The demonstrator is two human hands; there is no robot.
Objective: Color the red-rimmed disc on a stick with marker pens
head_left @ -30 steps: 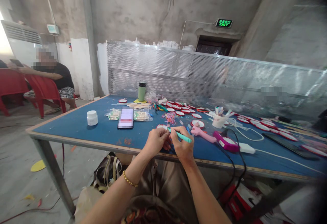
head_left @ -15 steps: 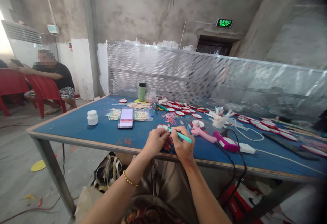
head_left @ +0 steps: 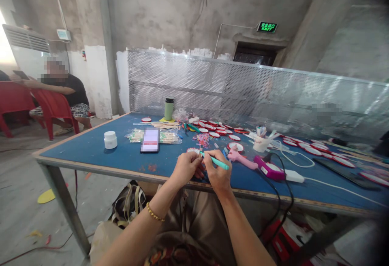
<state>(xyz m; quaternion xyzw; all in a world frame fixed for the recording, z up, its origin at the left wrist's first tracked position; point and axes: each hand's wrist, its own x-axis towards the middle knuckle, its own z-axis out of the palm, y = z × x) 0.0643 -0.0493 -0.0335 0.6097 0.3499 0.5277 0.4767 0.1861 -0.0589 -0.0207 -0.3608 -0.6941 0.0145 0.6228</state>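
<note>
In my right hand [head_left: 218, 173] is a turquoise pen [head_left: 219, 162], its tip end pointing left toward my other hand. My left hand [head_left: 187, 167] has its fingers pinched together beside that tip; whatever small thing they hold is mostly hidden. A white round disc with a red rim [head_left: 192, 150] shows just behind the left fingers, and I cannot tell whether they touch it. Beyond the hands lies a tangle of pink and coloured bands [head_left: 203, 139]. Right of the pen rests a pink glue gun [head_left: 243, 159].
Red-rimmed white discs [head_left: 214, 135] cover the table's back and right. A phone [head_left: 150, 140] leans on packs of sticks [head_left: 170, 136]; a white jar [head_left: 110, 140] and green bottle [head_left: 169, 109] stand leftward. Cables run past a purple device [head_left: 269, 168]. A seated person [head_left: 73, 90] is far left.
</note>
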